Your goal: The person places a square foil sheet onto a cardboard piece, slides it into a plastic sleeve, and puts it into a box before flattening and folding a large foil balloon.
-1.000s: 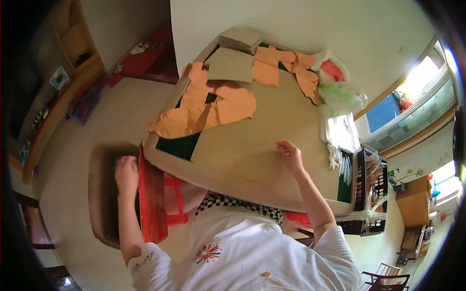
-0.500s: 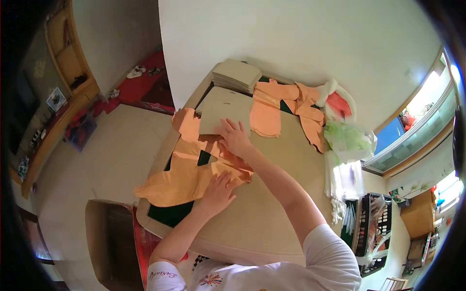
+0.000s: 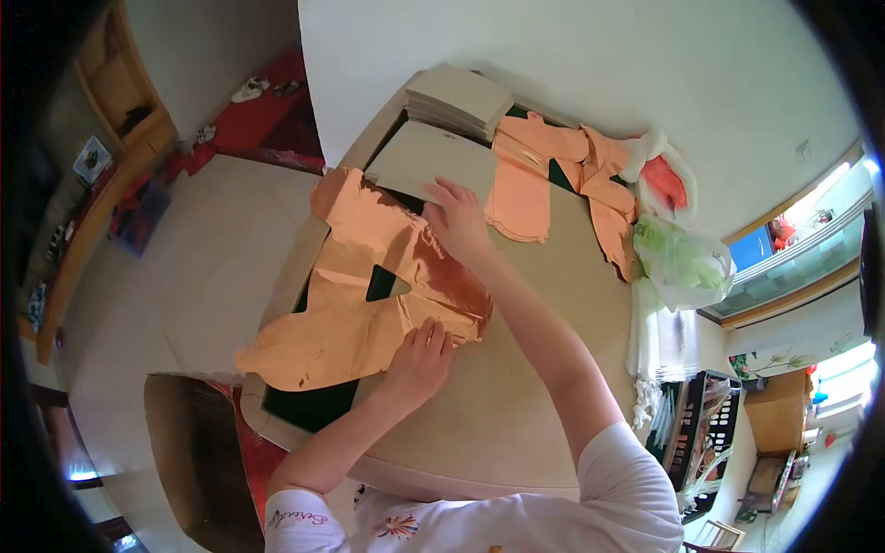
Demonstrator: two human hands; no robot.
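Observation:
A shiny copper-coloured foil sheet [image 3: 346, 318] with a curved, irregular outline and a triangular hole lies spread on the left side of the table. My left hand [image 3: 419, 364] rests on its near right edge, fingers stretched over the foil. At the far right edge of the sheet is my right hand [image 3: 459, 223], fingers spread and thumb side right by the creased foil. Just beyond that hand lies a grey board [image 3: 429, 157]. Dark green surface shows through the hole and below the sheet.
A stack of grey boards [image 3: 456, 97] stands against the wall. More copper foil pieces [image 3: 521, 194] lie right of it. A light green plastic bag [image 3: 682, 263] and a black crate [image 3: 696, 438] are at the right. An open cardboard box [image 3: 198, 461] stands lower left.
The foil sheet lies more spread out, with more of its far right part showing. My right hand has lifted its fingers a little at that edge. The whole view has shifted slightly.

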